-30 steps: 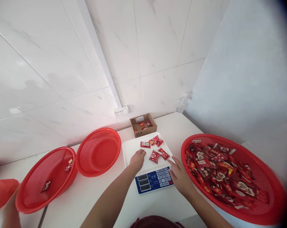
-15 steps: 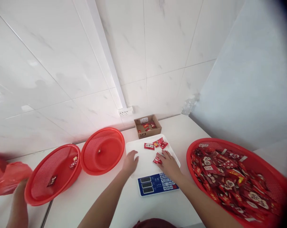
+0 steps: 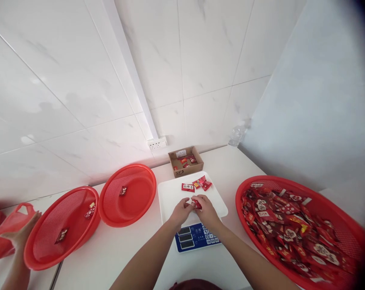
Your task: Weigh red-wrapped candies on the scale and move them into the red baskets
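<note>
My left hand (image 3: 181,212) and my right hand (image 3: 207,212) meet over the front part of a white scale tray (image 3: 167,201). Their fingertips pinch a small red candy packet (image 3: 196,204) from both sides, covering much of it. Just beyond my fingers, a flat red packet with a white label (image 3: 188,187) lies on the tray. To its right, a few more red packets (image 3: 204,183) overlap in a small cluster. The scale's blue keypad panel (image 3: 197,237) shows below my wrists, partly covered by my right hand.
On the right stands a large red basket (image 3: 241,201) heaped with red packets. Two red baskets (image 3: 153,193) (image 3: 28,257) on the left hold a few packets. A cardboard box (image 3: 185,172) sits behind the scale. Another person's hand (image 3: 17,237) is beside a red plastic bag (image 3: 11,231).
My left hand has moved right from the tray's left edge to join my right hand at the packet. A red packet now shows clearly in the middle basket. The other person's hand has spread open.
</note>
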The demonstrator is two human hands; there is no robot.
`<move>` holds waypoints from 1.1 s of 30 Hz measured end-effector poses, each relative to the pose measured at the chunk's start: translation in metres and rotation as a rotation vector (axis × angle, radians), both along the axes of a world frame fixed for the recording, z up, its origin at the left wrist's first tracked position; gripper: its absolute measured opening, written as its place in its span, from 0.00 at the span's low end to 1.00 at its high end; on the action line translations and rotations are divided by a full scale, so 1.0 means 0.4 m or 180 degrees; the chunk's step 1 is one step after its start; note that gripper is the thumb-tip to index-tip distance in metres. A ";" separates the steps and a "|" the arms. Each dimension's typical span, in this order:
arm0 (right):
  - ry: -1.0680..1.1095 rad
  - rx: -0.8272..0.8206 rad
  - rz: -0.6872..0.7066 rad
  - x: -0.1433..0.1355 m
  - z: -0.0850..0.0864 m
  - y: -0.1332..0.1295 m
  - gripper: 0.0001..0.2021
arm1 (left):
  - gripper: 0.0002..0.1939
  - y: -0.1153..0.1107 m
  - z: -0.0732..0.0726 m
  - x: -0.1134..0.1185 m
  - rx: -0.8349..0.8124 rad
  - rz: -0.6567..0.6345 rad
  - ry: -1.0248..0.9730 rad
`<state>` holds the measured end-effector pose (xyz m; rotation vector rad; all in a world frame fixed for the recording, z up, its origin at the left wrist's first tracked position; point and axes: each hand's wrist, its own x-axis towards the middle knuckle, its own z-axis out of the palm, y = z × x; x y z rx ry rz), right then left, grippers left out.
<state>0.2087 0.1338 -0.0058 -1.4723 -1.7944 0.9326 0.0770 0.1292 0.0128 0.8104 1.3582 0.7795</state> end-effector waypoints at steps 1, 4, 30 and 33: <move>0.0236 -0.0028 0.0064 -0.003 0.005 -0.002 0.20 | 0.21 0.000 0.005 -0.006 0.0045 0.0035 -0.0060; 0.0447 0.0084 0.0235 -0.004 0.018 -0.002 0.25 | 0.18 0.004 0.020 -0.044 0.0193 0.0396 -0.0195; -0.0906 0.0332 0.0121 0.030 0.019 0.072 0.22 | 0.04 0.032 0.049 -0.143 0.0145 0.1897 -0.0847; -0.1633 0.0228 -0.0105 0.044 0.007 0.137 0.25 | 0.08 0.048 0.061 -0.221 0.0181 0.2379 -0.0790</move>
